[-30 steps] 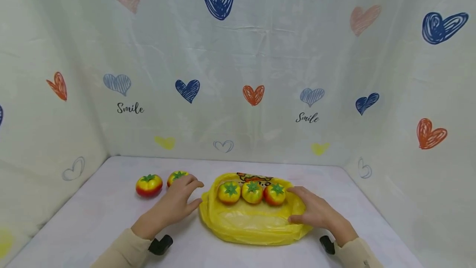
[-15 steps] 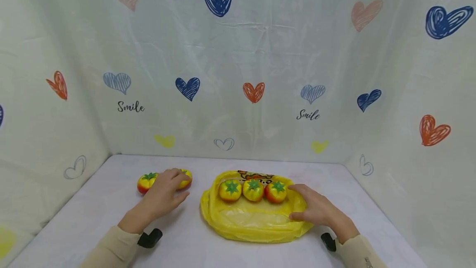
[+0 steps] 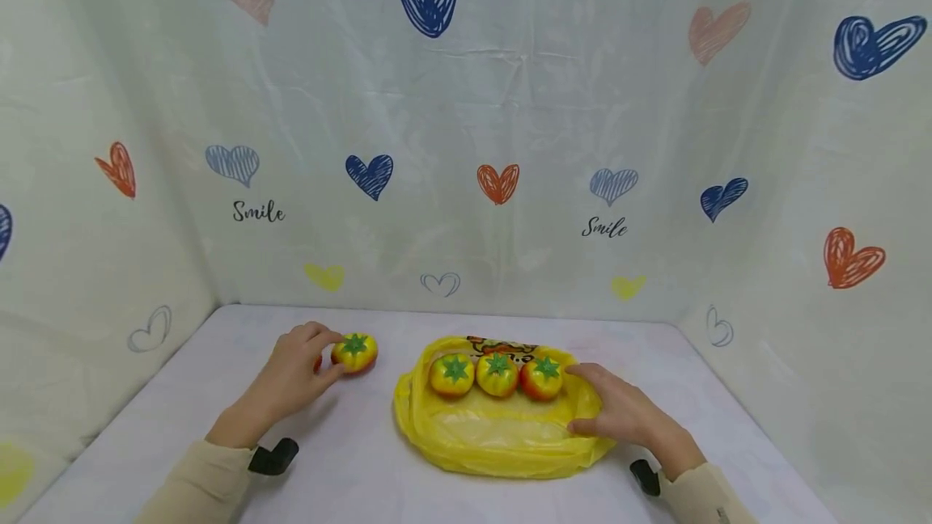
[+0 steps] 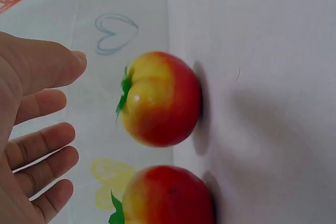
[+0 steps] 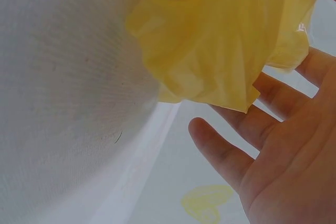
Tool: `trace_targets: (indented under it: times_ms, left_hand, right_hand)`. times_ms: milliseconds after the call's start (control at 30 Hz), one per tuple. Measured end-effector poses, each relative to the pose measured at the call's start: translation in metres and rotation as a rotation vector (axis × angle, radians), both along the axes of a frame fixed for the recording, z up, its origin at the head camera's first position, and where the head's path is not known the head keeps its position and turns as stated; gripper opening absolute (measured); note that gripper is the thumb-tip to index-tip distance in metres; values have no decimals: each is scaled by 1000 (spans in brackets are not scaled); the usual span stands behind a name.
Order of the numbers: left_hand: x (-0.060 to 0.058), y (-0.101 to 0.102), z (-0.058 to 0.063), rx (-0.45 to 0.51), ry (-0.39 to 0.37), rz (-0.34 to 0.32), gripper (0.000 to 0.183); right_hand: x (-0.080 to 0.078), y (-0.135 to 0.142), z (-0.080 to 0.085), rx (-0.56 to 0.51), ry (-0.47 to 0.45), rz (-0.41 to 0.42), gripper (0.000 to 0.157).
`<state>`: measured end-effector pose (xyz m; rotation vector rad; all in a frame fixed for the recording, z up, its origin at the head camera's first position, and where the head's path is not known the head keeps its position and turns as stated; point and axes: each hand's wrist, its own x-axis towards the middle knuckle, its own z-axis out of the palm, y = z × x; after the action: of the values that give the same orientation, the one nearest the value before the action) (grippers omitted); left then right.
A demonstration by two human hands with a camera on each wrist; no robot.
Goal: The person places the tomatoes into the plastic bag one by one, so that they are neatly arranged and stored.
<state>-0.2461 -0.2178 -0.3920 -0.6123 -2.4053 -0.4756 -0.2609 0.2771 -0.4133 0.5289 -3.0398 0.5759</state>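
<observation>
1. Loose tomato (image 3: pixel 354 353) sat stem-up toward the surface's (image 3: pixel 349 467) far edge, left of the yellow bag (image 3: pixel 495 457); round, no long axis.
2. Left hand (image 3: pixel 291 374) was nearer; tomato lay from its grip toward the right edge. Fingers and thumb stood apart, holding nothing.
3. Right hand (image 3: pixel 619 407) was at the bag's right side, fingers parted.
4. Left wrist view showed a second tomato (image 4: pixel 168 198), mostly hand-hidden in the head view, and fingertips clear of both.
</observation>
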Motion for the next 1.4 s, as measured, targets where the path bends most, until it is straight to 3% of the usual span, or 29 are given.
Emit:
trace_targets:
  times_ms: [233, 633, 967, 1400]
  left_hand:
    - [2, -5, 0, 42, -103, 56, 38]
    - [-2, -23, -5, 43, -134, 121, 37]
    - [-5, -39, -10, 28, -259, 206, 55]
    - [-10, -50, -21, 100, -336, 206, 57]
  right_hand:
    - [0, -1, 1, 13, 8, 9, 77]
    - [0, -2, 1, 6, -16, -7, 76]
    - [-1, -2, -2, 18, -6, 3, 76]
    - [0, -1, -1, 18, -2, 18, 78]
